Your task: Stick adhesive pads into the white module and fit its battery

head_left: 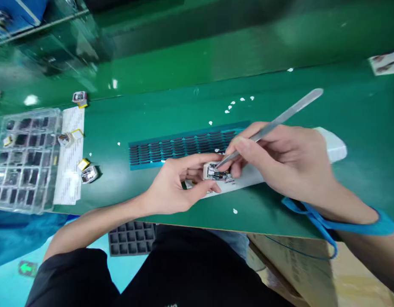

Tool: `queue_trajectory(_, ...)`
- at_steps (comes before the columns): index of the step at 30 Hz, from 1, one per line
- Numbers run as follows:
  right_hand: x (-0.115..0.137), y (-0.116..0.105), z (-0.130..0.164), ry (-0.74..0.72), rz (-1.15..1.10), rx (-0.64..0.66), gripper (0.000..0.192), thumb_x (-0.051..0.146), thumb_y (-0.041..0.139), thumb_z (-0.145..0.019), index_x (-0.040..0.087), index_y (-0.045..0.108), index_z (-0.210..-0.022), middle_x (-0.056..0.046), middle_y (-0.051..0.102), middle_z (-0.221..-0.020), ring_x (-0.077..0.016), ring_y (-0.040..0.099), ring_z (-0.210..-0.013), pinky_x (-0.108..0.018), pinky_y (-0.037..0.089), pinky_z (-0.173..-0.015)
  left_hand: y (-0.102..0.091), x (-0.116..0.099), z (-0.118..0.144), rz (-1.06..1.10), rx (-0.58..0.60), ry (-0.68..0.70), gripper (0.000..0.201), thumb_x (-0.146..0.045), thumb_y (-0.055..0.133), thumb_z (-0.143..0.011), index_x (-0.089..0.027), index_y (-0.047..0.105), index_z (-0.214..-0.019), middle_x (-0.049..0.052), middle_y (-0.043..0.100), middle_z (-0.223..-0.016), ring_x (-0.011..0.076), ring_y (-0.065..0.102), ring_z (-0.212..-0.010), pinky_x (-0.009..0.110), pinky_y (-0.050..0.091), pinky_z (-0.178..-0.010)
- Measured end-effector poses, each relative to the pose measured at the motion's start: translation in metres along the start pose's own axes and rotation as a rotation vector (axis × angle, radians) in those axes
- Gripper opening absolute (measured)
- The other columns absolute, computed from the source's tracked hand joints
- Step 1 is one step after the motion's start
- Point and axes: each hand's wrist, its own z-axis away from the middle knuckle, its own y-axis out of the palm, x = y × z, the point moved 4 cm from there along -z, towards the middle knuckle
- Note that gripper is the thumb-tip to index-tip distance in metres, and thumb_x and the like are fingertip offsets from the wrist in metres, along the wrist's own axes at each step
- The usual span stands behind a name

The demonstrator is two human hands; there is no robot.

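From my remote seat, I have the left hand [173,187] with its fingers closed around a small white case [205,171], the thumb on the near side and the forefinger along the far side. The right hand [289,157] pinches the tweezers [286,115] between thumb and fingers, their points down at the open face of the case, where a board [221,175] shows. I can't tell whether the tips are touching it, or gripping anything there. The case sits above the paper [248,178] on the counter [168,115], just nearer me than the slotted strip [131,157].

My main worry is a slip: the tweezers are metal and, I'd judge, hard enough to scratch the board or knock a part loose if the left grip lets the case turn. Squeezing too hard could tip it; holding too lightly could drop it. The left thumb and fingers also lie close to the points, so an overshoot could jab skin. The strap [360,226] on the right wrist has slack loops by the counter's edge; a snag there could jerk the tips sideways.
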Motion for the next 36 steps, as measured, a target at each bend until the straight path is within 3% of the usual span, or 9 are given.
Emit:
queue_trajectory(7,0.004,0.000,-0.001,0.029,-0.011,0.014,0.037,0.057,0.071,-0.106,0.025,0.071,-0.085,0.000,0.076,-0.076,-0.0130,0.072,-0.057,-0.024,0.058,-0.051,-0.004,0.002,0.004,-0.002,-0.011,-0.031,0.041,-0.016,0.077,-0.094,-0.003,0.070,-0.133,0.013,0.086,-0.096,0.0215,0.086,-0.083,0.025,0.072,-0.080)
queue_trajectory(14,0.005,0.002,-0.001,0.018,0.009,0.010,0.034,0.054,0.071,-0.107,0.026,0.071,-0.088,0.000,0.077,-0.079,-0.0127,0.072,-0.058,-0.024,0.058,-0.051,-0.005,-0.002,0.005,0.015,-0.016,-0.013,0.040,-0.014,0.077,-0.093,-0.003,0.071,-0.131,0.012,0.086,-0.099,0.0211,0.086,-0.083,0.024,0.072,-0.079)
queue_trajectory(20,0.005,0.004,0.001,-0.033,0.059,0.009,0.024,0.039,0.066,-0.110,0.025,0.070,-0.091,0.003,0.077,-0.078,-0.0110,0.072,-0.058,-0.021,0.056,-0.051,-0.004,0.002,0.006,-0.032,-0.051,0.019,0.038,-0.015,0.073,-0.095,-0.002,0.071,-0.131,0.014,0.086,-0.101,0.0214,0.086,-0.083,0.024,0.071,-0.077)
queue_trajectory(25,0.013,0.009,0.004,-0.193,0.146,0.029,0.017,0.027,0.065,-0.109,0.026,0.070,-0.092,0.004,0.076,-0.079,-0.0111,0.073,-0.063,-0.023,0.058,-0.056,-0.003,0.005,0.009,-0.101,-0.133,0.053,0.027,-0.016,0.065,-0.100,-0.006,0.076,-0.122,0.010,0.085,-0.090,0.0180,0.083,-0.068,0.022,0.068,-0.064)
queue_trajectory(28,0.015,-0.004,0.001,-0.215,0.137,-0.126,0.020,0.031,0.063,-0.111,0.029,0.073,-0.094,0.003,0.077,-0.083,-0.0142,0.073,-0.066,-0.030,0.062,-0.059,-0.006,-0.004,0.009,-0.252,-0.157,0.145,0.024,-0.013,0.063,-0.101,-0.008,0.078,-0.119,0.006,0.084,-0.082,0.0137,0.079,-0.061,0.019,0.064,-0.059)
queue_trajectory(31,0.005,-0.031,-0.008,-0.146,0.195,-0.352,0.023,0.045,0.067,-0.110,0.030,0.077,-0.095,-0.001,0.076,-0.087,-0.0180,0.073,-0.071,-0.036,0.065,-0.063,-0.009,-0.015,0.009,-0.476,-0.187,0.341,0.023,-0.011,0.063,-0.102,-0.012,0.078,-0.120,0.006,0.086,-0.093,0.0114,0.077,-0.066,0.019,0.061,-0.062)
queue_trajectory(36,-0.028,-0.054,-0.026,-0.008,0.331,-0.161,0.039,0.065,0.071,-0.102,0.028,0.080,-0.092,-0.005,0.079,-0.103,-0.0215,0.077,-0.086,-0.036,0.069,-0.068,-0.012,-0.011,0.006,-0.797,-0.127,0.558,0.018,-0.011,0.059,-0.106,-0.015,0.071,-0.119,0.012,0.085,-0.116,0.0217,0.080,-0.105,0.036,0.065,-0.089)
